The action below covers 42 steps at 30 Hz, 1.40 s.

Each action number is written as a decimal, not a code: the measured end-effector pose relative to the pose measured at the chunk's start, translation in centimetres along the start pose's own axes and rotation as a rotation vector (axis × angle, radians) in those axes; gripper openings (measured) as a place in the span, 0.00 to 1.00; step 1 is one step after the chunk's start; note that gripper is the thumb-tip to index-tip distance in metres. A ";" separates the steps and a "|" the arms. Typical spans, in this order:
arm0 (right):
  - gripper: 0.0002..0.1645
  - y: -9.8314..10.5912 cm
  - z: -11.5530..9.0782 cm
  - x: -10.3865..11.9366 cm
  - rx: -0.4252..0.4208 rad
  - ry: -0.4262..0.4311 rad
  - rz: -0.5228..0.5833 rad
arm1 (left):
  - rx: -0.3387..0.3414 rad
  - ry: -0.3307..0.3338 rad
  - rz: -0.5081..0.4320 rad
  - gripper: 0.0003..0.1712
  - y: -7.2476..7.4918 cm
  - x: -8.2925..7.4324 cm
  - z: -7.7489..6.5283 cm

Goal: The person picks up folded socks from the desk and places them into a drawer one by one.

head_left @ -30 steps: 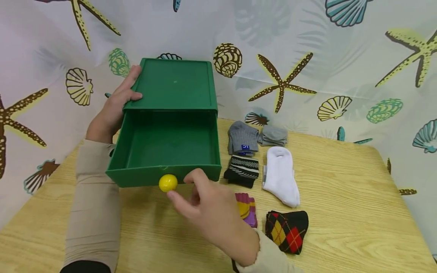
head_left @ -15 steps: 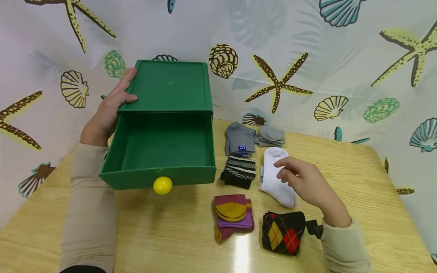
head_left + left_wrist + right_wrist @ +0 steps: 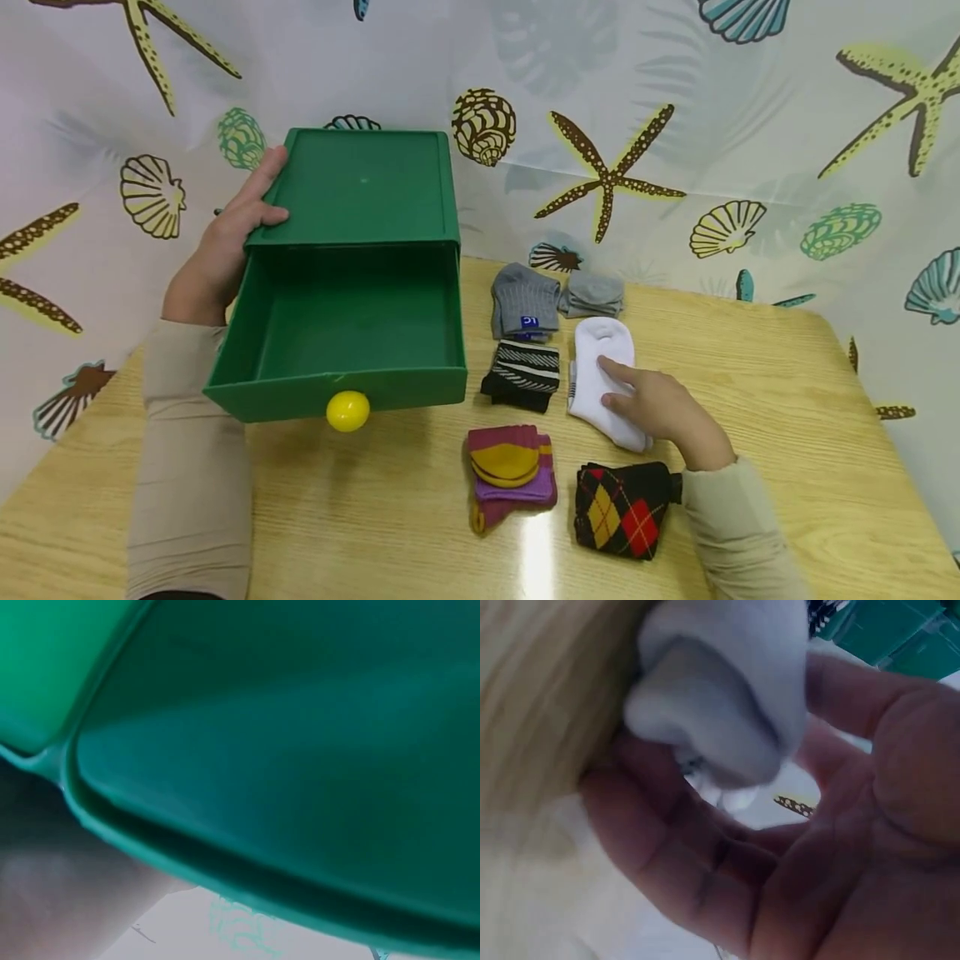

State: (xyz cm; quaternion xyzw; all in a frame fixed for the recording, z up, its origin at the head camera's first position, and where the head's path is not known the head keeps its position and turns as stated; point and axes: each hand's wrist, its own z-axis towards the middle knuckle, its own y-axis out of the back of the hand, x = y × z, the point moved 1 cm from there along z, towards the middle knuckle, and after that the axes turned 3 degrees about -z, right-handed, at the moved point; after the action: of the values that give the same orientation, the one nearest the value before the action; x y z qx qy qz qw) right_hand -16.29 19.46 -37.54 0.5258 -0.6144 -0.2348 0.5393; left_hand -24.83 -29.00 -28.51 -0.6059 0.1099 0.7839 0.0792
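In the head view, a green box [image 3: 367,183] has its drawer [image 3: 337,396] pulled out, with a yellow round knob [image 3: 348,411] on the front. Along the box's left side lies my left hand [image 3: 217,246], fingers straight and thumb at the top edge. Nothing shows inside the drawer. On the right, my right hand [image 3: 663,408] grips a folded pair of white socks [image 3: 600,350] by its right side. The right wrist view shows the white socks [image 3: 720,697] between thumb and curled fingers [image 3: 630,817], close over the wood.
Grey ribbed socks [image 3: 527,300], a lighter grey pair [image 3: 592,294] and black-and-white striped socks [image 3: 522,373] lie right of the box. Purple-and-yellow socks [image 3: 510,475] and argyle socks [image 3: 622,512] lie nearer. Behind the wooden table [image 3: 787,433] hangs a patterned cloth [image 3: 420,50].
My right hand has left the drawer's knob, moved right and taken hold of the white socks. The left hand stays against the box, and the drawer remains out.
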 end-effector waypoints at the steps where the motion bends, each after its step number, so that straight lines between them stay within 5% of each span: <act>1: 0.37 0.0 0.1 0.0 -0.002 -0.009 0.021 | -0.003 0.002 0.002 0.40 0.0 -0.1 0.0; 11: 0.49 0.8 0.0 -2.0 0.010 -0.146 0.438 | 0.000 0.016 0.023 0.40 0.1 -0.1 -0.1; 26: 0.42 0.0 0.6 -3.8 0.126 -0.128 0.959 | -0.003 0.021 0.010 0.40 0.0 -0.2 0.0; 34: 0.37 0.5 0.4 -3.8 0.141 -0.027 1.011 | -0.017 0.012 0.014 0.41 0.1 -0.2 0.0; 42: 0.35 2.7 -1.7 -0.4 -0.032 0.100 0.980 | -0.017 0.023 0.029 0.40 0.1 -0.1 0.2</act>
State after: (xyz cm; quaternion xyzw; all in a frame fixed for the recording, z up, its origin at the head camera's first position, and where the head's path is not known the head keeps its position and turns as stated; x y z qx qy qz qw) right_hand -15.88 21.18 -34.86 0.1772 -0.7593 0.0627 0.6230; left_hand -24.98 -29.01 -28.37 -0.6139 0.1131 0.7788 0.0614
